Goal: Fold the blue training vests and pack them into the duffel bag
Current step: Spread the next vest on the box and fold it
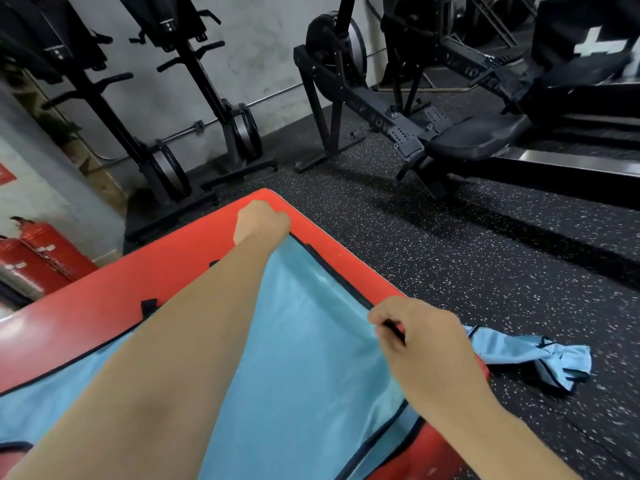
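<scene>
Nothing is folded or packed yet, as far as we can judge; no bag that we can be sure of shows, so the packing is all ahead of us. One vest lies spread flat on the red mat, reaching its far corner; our left hand is fisted there with the cloth running under it, apparently gripping that corner; our right hand pinches the dark-trimmed hem at the mat's right edge, thumb and fingers curled on it; the other vest lies crumpled on the floor just beside that edge.
</scene>
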